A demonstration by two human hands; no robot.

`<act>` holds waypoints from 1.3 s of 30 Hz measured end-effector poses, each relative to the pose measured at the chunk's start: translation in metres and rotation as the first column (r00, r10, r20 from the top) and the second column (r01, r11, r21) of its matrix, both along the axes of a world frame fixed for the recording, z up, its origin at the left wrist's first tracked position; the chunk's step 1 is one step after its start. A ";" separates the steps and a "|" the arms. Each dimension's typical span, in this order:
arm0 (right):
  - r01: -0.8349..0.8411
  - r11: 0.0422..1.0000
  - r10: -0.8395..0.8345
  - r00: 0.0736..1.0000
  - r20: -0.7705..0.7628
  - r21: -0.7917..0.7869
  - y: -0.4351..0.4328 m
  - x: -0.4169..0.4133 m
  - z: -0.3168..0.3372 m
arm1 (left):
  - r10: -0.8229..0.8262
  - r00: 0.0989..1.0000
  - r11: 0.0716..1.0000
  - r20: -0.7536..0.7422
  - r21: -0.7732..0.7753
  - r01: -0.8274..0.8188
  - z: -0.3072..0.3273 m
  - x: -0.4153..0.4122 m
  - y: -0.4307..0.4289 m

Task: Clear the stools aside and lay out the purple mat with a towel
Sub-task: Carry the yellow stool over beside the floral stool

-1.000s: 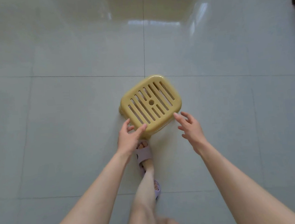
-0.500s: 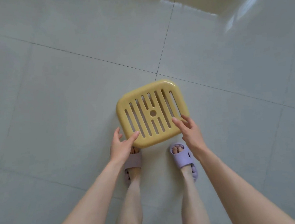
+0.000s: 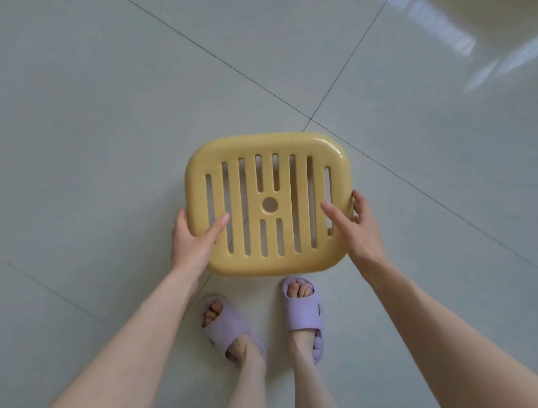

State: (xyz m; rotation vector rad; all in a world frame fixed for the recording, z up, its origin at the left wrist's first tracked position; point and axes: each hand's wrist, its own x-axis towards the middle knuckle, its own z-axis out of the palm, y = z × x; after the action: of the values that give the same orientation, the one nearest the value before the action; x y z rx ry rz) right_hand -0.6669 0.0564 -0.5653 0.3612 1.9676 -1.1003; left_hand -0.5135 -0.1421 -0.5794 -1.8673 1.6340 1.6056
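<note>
Head view, looking straight down. Yellow plastic stool (image 3: 271, 203) seen from above: rounded-rectangle seat, parallel slots, one round hole at centre. It sits between the two hands, just ahead of the feet.

Left hand (image 3: 193, 243): clasped on the stool's left edge near the lower corner. Thumb lies across the seat top pointing toward the centre; fingers wrap round the outer rim and go out of sight below it.

Right hand (image 3: 356, 228): clasped on the stool's right edge, mirror of the left. Thumb on top of the seat, fingers curled round the rim at the side.

Cannot tell whether the stool legs touch the floor; they are hidden under the seat.

Floor (image 3: 92, 138): glossy pale tiles, thin dark grout lines crossing just beyond the stool's far right corner. Bright reflection at upper right.

Two lilac slippers (image 3: 300, 311) on the feet, below the hands, toes pointing toward the stool's near edge.
</note>
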 end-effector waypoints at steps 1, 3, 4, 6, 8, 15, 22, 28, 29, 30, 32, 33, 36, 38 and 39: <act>-0.006 1.000 0.006 1.000 -0.001 -0.002 0.000 -0.003 -0.008 | 0.014 1.000 1.000 -0.014 0.009 -0.014 -0.008 0.000 -0.001; -0.019 1.000 0.019 1.000 -0.012 0.009 -0.002 -0.007 -0.022 | 0.050 0.998 0.999 -0.032 0.014 -0.050 -0.022 0.000 -0.003; -0.033 0.999 0.034 0.999 -0.026 0.020 -0.002 -0.007 -0.029 | 0.068 0.997 0.998 -0.042 0.018 -0.067 -0.028 0.000 -0.004; -0.053 0.998 0.054 0.997 -0.048 0.041 -0.003 -0.008 -0.040 | 0.088 0.994 0.996 -0.070 0.020 -0.087 -0.034 -0.001 -0.006; -0.043 0.998 0.046 0.997 -0.060 0.043 -0.002 -0.008 -0.047 | 0.090 0.991 0.996 -0.099 0.019 -0.088 -0.037 0.000 -0.006; -0.003 1.000 0.004 0.997 -0.080 0.010 -0.012 -0.004 -0.029 | 0.163 0.974 0.986 -0.160 -0.005 -0.166 -0.021 0.005 -0.012; -0.070 0.997 0.067 0.994 -0.088 -0.031 -0.065 0.009 0.028 | 0.259 0.941 0.962 -0.218 -0.023 -0.271 0.034 0.038 -0.051; -0.195 0.978 0.188 0.978 -0.095 -0.074 -0.151 0.034 0.095 | 0.377 0.889 0.914 -0.259 -0.054 -0.403 0.099 0.091 -0.108; -0.219 0.973 0.212 0.973 -0.095 -0.075 -0.168 0.040 0.107 | 0.404 0.875 0.901 -0.268 -0.051 -0.431 0.110 0.101 -0.118; -0.246 0.966 0.238 0.966 -0.100 -0.077 -0.185 0.047 0.119 | 0.428 0.861 0.888 -0.274 -0.051 -0.457 0.121 0.111 -0.128; -0.308 0.948 0.299 0.948 -0.108 -0.082 -0.221 0.063 0.142 | 0.478 0.829 0.859 -0.289 -0.042 -0.510 0.143 0.135 -0.152; -0.342 0.936 0.332 0.936 -0.113 -0.082 -0.240 0.074 0.155 | 0.503 0.814 0.844 -0.290 -0.040 -0.535 0.155 0.150 -0.164; -0.418 0.904 0.404 0.904 -0.139 -0.089 -0.295 0.108 0.184 | 0.558 0.777 0.800 -0.291 -0.059 -0.597 0.180 0.193 -0.200; -0.454 0.886 0.439 0.887 -0.142 -0.098 -0.323 0.124 0.195 | 0.585 0.756 0.776 -0.294 -0.066 -0.627 0.189 0.215 -0.218; -0.489 0.867 0.473 0.869 -0.146 -0.094 -0.343 0.136 0.202 | 0.606 0.740 0.758 -0.293 -0.069 -0.648 0.197 0.230 -0.230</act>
State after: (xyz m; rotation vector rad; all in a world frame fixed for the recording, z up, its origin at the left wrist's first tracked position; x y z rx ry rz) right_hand -0.5309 -0.2861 -0.3636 -0.2677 1.9287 -0.9240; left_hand -0.2835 -0.3719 -0.3826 -2.6035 1.3072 2.0856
